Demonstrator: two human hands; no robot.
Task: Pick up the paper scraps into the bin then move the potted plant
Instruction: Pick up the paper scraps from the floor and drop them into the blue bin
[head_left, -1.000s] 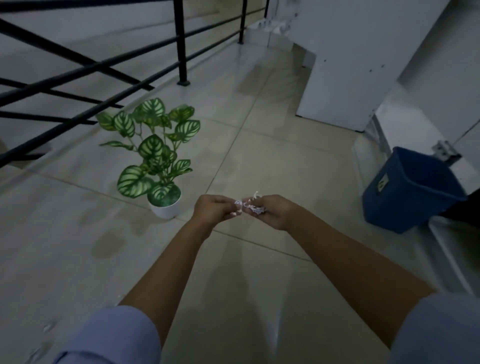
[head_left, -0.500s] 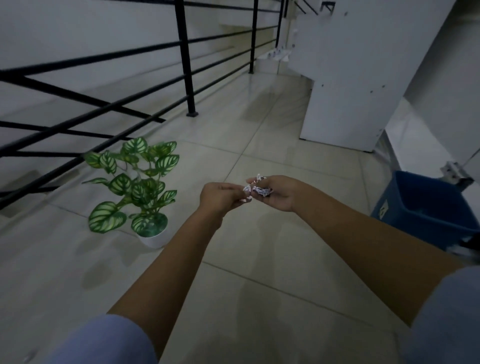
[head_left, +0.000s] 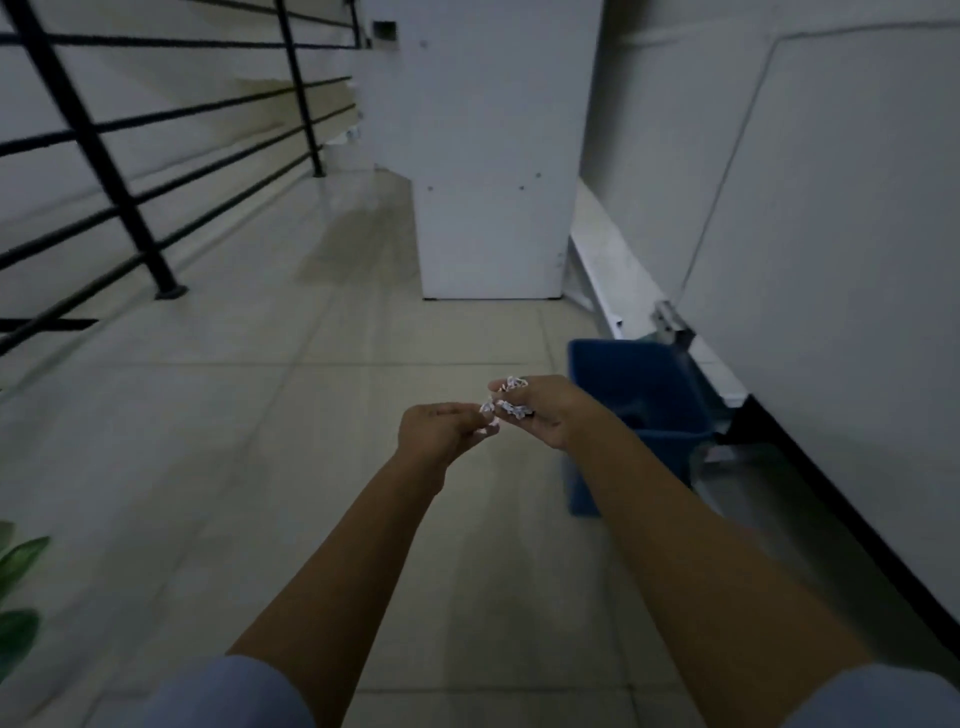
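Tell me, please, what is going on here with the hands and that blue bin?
A person is holding a clump of paper scraps in the right hand, with the left hand pinching at them. Both hands are in front of the blue bin, not yet over its opening. Only a few leaves of the potted plant show at the left edge.

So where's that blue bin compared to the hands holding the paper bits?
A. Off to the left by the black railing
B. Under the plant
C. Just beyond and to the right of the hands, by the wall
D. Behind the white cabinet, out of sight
C: the blue bin stands on the floor against the right-hand wall, just past the right hand, which cups the paper scraps beside the left hand.
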